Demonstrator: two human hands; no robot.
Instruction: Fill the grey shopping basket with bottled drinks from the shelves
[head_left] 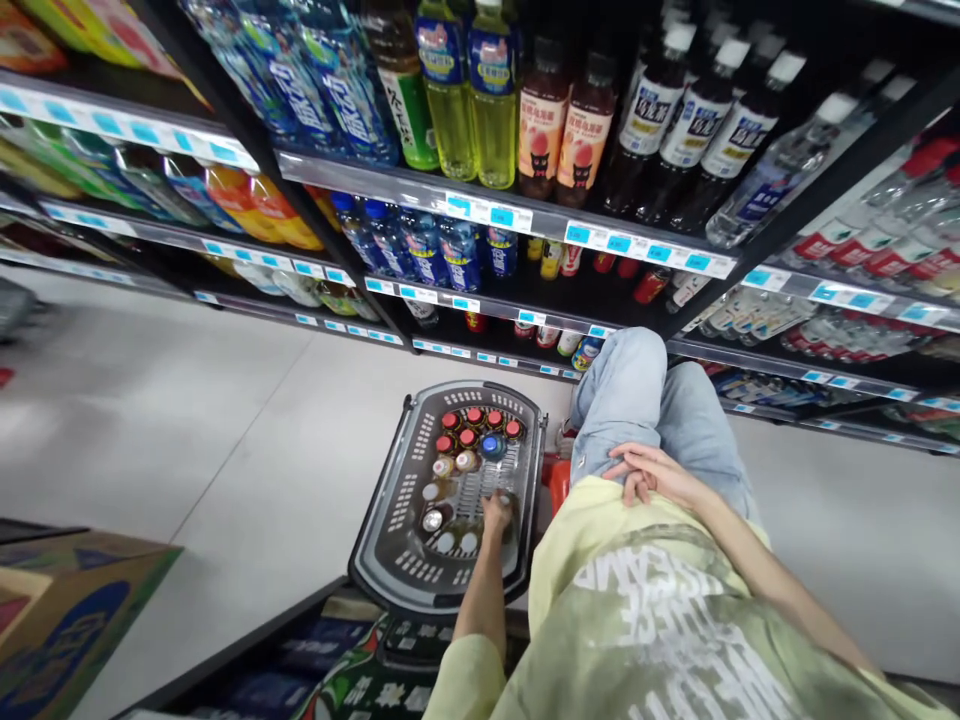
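Note:
A grey shopping basket (390, 530) stands on the floor in front of the drink shelves, holding several upright bottles (474, 437) with red, blue and white caps. My left hand (496, 515) reaches down into the basket with its fingers closed over the top of a bottle near the basket's near right side. My right hand (651, 475) rests on my thigh (637, 400), fingers stretched out and holding nothing. I wear light jeans and a pale yellow shirt.
Shelves (525, 215) full of bottled drinks run across the top of the view. A cardboard box (67, 610) sits at the lower left. Packs of drinks (352, 680) lie below the basket. Pale floor (225, 430) stretches to the left.

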